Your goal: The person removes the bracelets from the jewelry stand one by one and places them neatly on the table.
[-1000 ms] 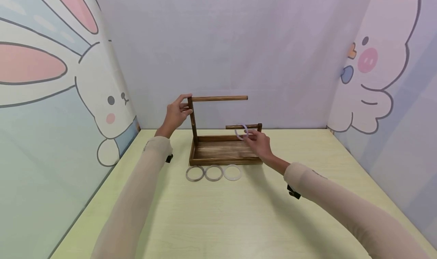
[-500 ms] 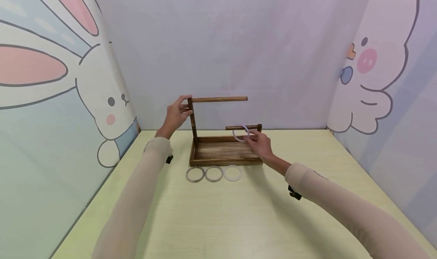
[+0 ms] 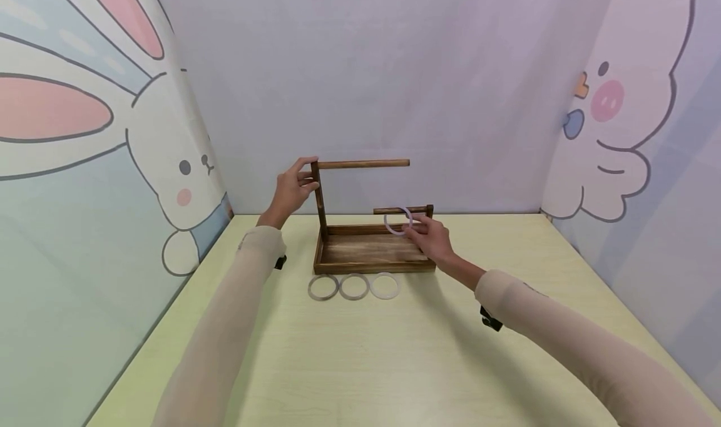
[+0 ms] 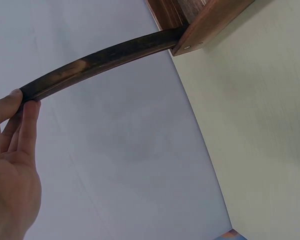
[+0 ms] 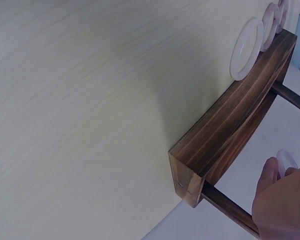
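Note:
A dark wooden stand (image 3: 374, 267) has a tray base, a tall post on its left with a long upper bar (image 3: 366, 163), and a short post on its right with a lower bar (image 3: 417, 210). My left hand (image 3: 290, 189) pinches the top of the tall post (image 4: 105, 60) between thumb and fingers. With thumb and fingertips, my right hand (image 3: 432, 239) holds a pale lilac bangle (image 3: 388, 228) upright, overlapping the lower bar near its free left end. In the right wrist view my fingers hide most of that bangle (image 5: 286, 159).
Three bangles lie flat in a row along the stand's front edge: a greyish one (image 3: 310, 289) at left, another greyish one (image 3: 353, 298) in the middle and a whitish one (image 3: 385, 297) at right. A curtain wall (image 3: 473, 133) rises behind the pale table (image 3: 360, 364).
The bangle in my right hand has shifted slightly down and its face has turned a little more toward the head camera. My left hand keeps its hold on the post.

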`<state>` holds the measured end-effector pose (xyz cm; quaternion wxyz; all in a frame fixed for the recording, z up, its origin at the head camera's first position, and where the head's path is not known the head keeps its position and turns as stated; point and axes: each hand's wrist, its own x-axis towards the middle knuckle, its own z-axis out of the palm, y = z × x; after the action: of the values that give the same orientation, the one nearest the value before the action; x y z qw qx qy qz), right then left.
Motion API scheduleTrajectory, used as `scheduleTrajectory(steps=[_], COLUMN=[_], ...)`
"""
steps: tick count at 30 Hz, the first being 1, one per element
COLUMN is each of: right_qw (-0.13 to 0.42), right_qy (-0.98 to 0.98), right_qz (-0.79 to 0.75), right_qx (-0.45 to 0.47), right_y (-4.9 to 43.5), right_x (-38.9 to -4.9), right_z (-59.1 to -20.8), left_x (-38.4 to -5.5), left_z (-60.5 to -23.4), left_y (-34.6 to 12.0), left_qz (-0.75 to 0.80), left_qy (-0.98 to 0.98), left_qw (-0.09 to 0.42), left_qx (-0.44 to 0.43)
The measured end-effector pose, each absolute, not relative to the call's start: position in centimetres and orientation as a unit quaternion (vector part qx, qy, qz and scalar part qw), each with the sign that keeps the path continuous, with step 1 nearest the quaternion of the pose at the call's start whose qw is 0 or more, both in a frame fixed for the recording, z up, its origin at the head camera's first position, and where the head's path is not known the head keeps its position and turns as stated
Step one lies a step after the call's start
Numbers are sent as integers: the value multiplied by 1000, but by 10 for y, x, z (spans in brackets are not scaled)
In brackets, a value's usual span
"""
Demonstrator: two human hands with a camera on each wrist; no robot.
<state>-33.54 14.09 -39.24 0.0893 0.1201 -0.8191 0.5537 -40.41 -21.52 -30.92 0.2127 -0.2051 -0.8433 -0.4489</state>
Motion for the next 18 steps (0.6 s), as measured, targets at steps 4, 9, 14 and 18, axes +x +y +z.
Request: scheduleTrajectory(steps=[4, 9, 14, 18], right_qw=[79, 70, 68, 58], right_qy=[-817, -813, -805, -798], right_qz=[557, 562, 572, 585], right_qx=[126, 136, 142, 134], right_y=[143, 145, 144, 142], right_x=[-335, -336, -336, -335], right_z=[-392, -393, -393, -392], left_x=[-404, -404, -404, -403], left_z=[-309, -310, -310, -309], left_y=[-215, -215, -215, -215], left_qz=[-449, -451, -450, -452], left_qy=[-845, -845, -847, -846], left_qw=[211, 207, 204, 202], left_qx=[-202, -198, -198, -197])
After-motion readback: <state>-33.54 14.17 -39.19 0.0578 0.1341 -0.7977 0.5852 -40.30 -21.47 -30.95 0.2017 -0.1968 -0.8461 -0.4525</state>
